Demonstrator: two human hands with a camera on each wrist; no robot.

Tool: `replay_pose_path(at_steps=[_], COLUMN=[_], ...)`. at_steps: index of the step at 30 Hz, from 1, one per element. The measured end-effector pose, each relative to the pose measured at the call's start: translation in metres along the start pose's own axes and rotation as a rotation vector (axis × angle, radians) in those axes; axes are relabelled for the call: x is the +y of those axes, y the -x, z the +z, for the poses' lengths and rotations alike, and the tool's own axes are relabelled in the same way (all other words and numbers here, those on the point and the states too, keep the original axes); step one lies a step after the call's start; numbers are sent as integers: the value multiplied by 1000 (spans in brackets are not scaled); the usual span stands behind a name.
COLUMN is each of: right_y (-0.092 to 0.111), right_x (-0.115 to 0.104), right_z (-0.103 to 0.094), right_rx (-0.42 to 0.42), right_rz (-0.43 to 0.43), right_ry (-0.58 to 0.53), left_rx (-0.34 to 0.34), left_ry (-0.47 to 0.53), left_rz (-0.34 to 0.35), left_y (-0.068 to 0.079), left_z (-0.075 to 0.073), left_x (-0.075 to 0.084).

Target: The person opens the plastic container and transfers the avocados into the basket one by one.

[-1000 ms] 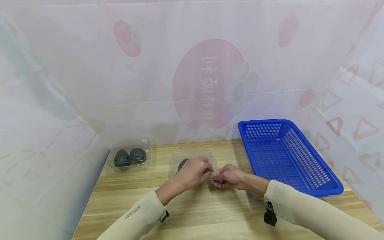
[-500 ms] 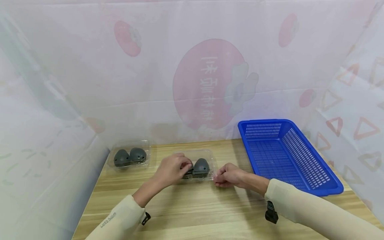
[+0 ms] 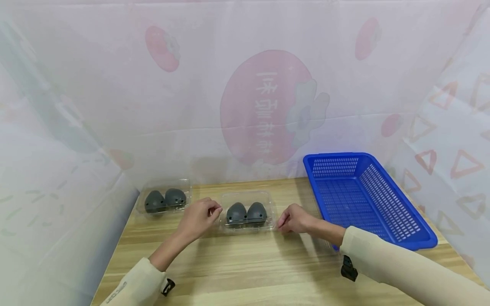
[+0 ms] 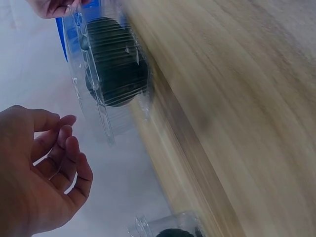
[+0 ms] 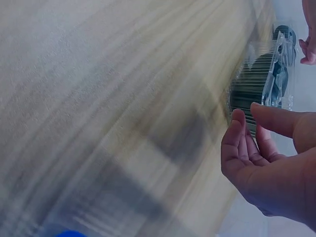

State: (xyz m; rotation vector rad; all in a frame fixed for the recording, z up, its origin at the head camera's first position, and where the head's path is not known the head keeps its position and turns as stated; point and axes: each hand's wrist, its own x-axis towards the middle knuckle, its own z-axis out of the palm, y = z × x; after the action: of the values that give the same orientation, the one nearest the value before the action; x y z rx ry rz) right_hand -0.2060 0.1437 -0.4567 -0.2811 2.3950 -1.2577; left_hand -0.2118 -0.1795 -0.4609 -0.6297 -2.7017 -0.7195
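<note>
Between left grip (image 3: 199,216) and right grip (image 3: 296,219) lies a clear box (image 3: 246,197).

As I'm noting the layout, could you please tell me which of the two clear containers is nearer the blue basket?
The middle container, which sits between the other container and the blue basket; the other is far left on the table.
</note>
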Motion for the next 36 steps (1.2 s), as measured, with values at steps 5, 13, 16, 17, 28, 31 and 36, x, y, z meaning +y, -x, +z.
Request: replay_pose_path(at_steps=[5,13,16,17,28,31,36], right_y=[-2,-3,-4,-5,-9,-10,-7], right_x=[-3,-14,-21,-25,-58,-65,-77], right_z=[-9,-29,-34,-36,-36,-31,-20], right_rx=[3,13,36,48,88,80,76], right_rz=[-124,-215,-206,-203,-262,-304,-366], right_ry=[105,183,230,251,429,485,579], left_rx=[-24,-143,-190,-213,-385,-401,-455], left_ry=[6,92,164,191,476,534,678], left_rz=[-53,-103,-136,-154,-395,-458,-501], left_y=[6,13,16,17,26,29,32], left_z=[-3,-6,-5,-5,-3,-2,0], left_x=[-8,-19,-24,-25,-32,-32,-30])
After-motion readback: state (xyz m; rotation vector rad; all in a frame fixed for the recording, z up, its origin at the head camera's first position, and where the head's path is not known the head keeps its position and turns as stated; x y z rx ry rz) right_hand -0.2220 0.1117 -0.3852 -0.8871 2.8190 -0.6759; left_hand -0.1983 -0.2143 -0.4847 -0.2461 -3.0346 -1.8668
